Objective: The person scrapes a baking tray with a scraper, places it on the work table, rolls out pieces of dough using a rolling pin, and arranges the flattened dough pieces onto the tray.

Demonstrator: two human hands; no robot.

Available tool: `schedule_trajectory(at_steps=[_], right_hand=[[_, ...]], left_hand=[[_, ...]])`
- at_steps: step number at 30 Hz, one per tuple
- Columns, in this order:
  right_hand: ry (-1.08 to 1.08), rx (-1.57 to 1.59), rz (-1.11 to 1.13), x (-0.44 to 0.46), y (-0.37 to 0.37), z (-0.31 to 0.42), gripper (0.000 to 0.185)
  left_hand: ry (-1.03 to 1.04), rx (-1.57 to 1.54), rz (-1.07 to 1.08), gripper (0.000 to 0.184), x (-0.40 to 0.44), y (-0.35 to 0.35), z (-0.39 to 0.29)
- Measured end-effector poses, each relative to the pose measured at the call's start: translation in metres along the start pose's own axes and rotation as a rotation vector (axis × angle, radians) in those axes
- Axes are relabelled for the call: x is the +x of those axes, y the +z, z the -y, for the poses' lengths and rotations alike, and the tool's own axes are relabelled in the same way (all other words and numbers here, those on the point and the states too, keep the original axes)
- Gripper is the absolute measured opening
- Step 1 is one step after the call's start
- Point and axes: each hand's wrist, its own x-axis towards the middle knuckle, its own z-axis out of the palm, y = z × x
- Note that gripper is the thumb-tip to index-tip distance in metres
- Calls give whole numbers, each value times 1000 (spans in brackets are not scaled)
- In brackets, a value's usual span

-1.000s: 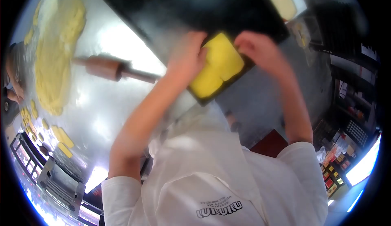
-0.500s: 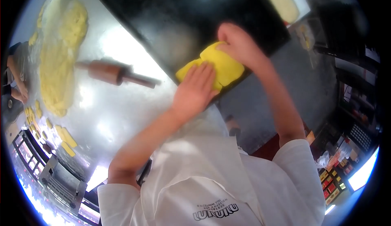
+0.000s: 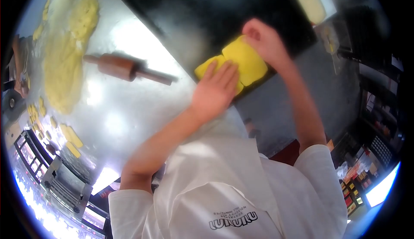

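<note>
Flattened yellow dough (image 3: 246,62) lies near the close edge of a black baking tray (image 3: 189,19), with a seam or cut line between its pieces. My left hand (image 3: 217,85) rests flat on the near-left part, fingers stretched out. At the far right corner of the dough, my right hand (image 3: 266,43) is closed, its curled fingers and thumb at the edge. The fingertips are partly hidden and a little blurred. A wooden rolling pin (image 3: 116,66) lies left of the tray on the metal worktable (image 3: 142,105).
A long slab of yellow dough (image 3: 64,75) spreads over the table's left side, with small cut dough pieces (image 3: 71,136) below it. Another person's hand (image 3: 21,86) shows at the far left edge. A pale oblong slab (image 3: 308,2) sits beyond the tray at top right.
The whole view has shifted slightly to the right and up. My left hand stays flat on the dough and my right hand stays at its far corner, its fingers more curled.
</note>
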Motion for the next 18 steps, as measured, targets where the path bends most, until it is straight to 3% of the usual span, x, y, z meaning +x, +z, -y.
schedule_trajectory(at_steps=[7, 9, 10, 13, 18], right_hand=[[-31, 42, -136, -4, 1, 2, 14], [-18, 58, -216, -10, -3, 7, 13], [41, 139, -199, -13, -5, 5, 13], [205, 411, -131, -21, -7, 3, 14], [343, 746, -97, -30, 22, 4, 22]], left_hand=[[-1, -49, -68, 39, 2, -1, 1], [-63, -181, -201, 37, 5, -3, 11], [-94, -249, -266, 37, 9, -4, 16], [-463, -383, -227, 33, 33, -16, 27], [-405, -235, -127, 18, 66, -2, 45]])
